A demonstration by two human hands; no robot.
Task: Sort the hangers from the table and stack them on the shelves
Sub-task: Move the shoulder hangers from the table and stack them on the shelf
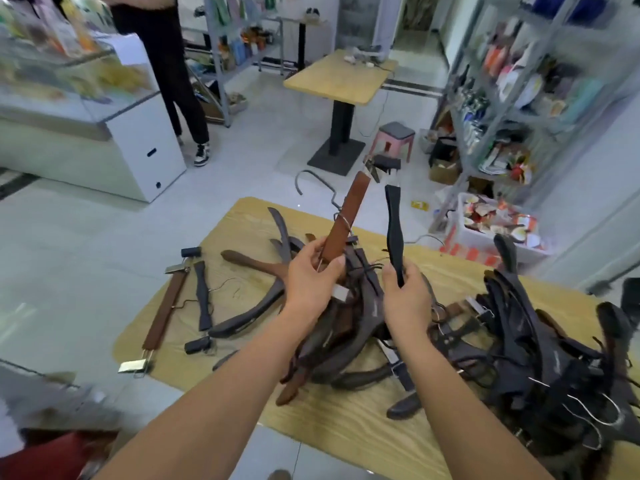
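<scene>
Above the pile (349, 341): brown hanger (346, 220), left hand (311, 282); black hanger (394, 230), right hand (407, 299).

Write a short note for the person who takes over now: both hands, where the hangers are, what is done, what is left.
Left hand: grips a brown clip hanger, raised above the table.
Right hand: grips a black clip hanger, also raised.
Hangers: a mixed pile in the table's middle, a dark pile at its right end; two clip hangers lie apart at the left end.
Done: sorting perhaps begun; no hanger shows on the shelves.
Left: nearly all sorting, all stacking.
</scene>
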